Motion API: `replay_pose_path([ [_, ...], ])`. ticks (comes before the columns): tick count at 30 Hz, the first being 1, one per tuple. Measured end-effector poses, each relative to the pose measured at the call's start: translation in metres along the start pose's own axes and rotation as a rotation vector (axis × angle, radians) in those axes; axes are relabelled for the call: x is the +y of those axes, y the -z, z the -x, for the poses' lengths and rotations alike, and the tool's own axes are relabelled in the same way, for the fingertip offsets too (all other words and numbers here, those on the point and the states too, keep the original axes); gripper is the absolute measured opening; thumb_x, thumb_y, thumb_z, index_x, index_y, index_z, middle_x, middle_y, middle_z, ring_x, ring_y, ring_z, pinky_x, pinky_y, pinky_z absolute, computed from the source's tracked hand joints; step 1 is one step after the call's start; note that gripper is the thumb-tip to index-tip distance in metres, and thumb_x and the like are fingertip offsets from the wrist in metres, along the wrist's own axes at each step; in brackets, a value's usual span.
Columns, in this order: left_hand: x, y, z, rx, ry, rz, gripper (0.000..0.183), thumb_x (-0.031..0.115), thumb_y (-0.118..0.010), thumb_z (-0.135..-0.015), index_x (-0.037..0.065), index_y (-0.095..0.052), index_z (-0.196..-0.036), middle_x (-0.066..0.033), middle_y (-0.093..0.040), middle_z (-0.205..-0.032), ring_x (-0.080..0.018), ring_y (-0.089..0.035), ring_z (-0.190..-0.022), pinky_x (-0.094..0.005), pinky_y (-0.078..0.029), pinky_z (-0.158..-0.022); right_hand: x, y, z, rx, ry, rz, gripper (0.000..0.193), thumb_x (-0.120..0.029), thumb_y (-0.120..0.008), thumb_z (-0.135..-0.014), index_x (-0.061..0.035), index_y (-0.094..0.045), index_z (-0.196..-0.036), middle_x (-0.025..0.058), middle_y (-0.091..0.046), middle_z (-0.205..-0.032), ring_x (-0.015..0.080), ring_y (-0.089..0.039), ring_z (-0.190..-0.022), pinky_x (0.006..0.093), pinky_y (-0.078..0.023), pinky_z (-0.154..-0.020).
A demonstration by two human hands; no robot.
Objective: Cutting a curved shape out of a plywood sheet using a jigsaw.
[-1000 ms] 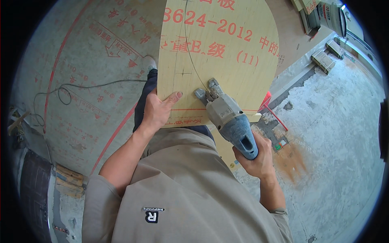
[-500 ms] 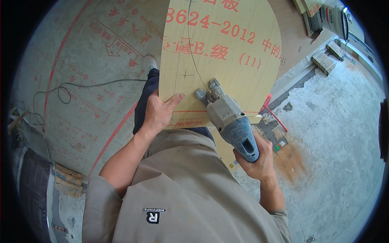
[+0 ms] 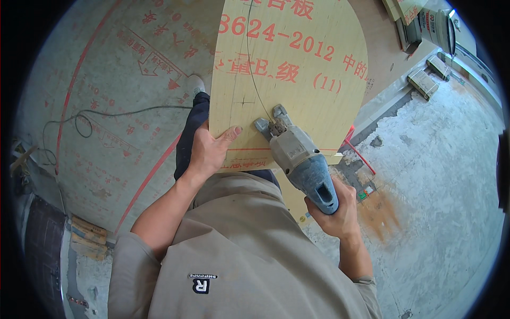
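Plywood board (image 3: pixel 319 114) lies ahead of and between my two sets of fingers, its near edge just beside the shirt (image 3: pixel 239 223). My left hand (image 3: pixel 209 150) grips its left edge: the thumb presses on the upper face, and the other fingers seem to be tucked underneath, where I cannot see them. My right hand (image 3: pixel 342 204) is wrapped around the rear end of a blue-and-grey power tool (image 3: pixel 303 159); whether a finger is on a trigger, I cannot tell. Ahead of those fingers, and to the right of my left thumb, the tool's two-pronged metal foot (image 3: pixel 262 126) rests against the board.

A thin curved line (image 3: pixel 255 85) runs from between the prongs, away from both hands, to the far part of the board. I cannot make out whether it is drawn or already cut. A small pencil cross (image 3: pixel 244 102) sits just beyond my left thumb tip, and a cable (image 3: pixel 133 110) trails across the floor, left of my left fingers.

I judge the step in hand to be sawing along that curve. The next move, as I read it, calls for slow, steady feeding with the right hand, foot flat, prongs astride the line, while the left thumb holds the board from chattering and its hidden fingers keep clear of the blade's path.
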State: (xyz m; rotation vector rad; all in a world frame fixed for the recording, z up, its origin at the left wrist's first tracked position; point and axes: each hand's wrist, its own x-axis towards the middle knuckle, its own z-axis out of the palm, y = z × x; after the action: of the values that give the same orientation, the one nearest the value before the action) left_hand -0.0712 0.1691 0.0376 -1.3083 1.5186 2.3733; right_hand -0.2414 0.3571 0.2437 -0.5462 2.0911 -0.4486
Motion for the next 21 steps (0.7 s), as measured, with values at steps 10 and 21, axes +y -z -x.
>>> replay_pose_path([
  [10,-0.0022,-0.0012,0.0016,0.003,-0.018,-0.007,0.044,0.022,-0.079,-0.1,-0.006,-0.065,-0.131,-0.0143,-0.077,-0.12,-0.017,-0.069,-0.107,-0.0324,-0.053,-0.097,-0.0032,-0.0002,-0.0009,0.003,0.01,0.013,0.027,-0.011,-0.082,-0.073,-0.004,-0.062,-0.089,0.0174,-0.063,-0.074,0.0391,-0.069,-0.068,0.0412,-0.054,-0.066],
  [21,-0.0038,-0.0053,0.0064,0.011,-0.01,-0.015,0.043,0.02,-0.079,-0.1,-0.007,-0.065,-0.131,-0.015,-0.077,-0.12,-0.0169,-0.069,-0.107,-0.0322,-0.053,-0.097,-0.003,-0.0014,-0.0009,0.028,0.012,0.013,0.019,-0.007,-0.077,-0.077,-0.0013,-0.068,-0.092,0.0138,-0.066,-0.074,0.03,-0.066,-0.064,0.0354,-0.054,-0.067],
])
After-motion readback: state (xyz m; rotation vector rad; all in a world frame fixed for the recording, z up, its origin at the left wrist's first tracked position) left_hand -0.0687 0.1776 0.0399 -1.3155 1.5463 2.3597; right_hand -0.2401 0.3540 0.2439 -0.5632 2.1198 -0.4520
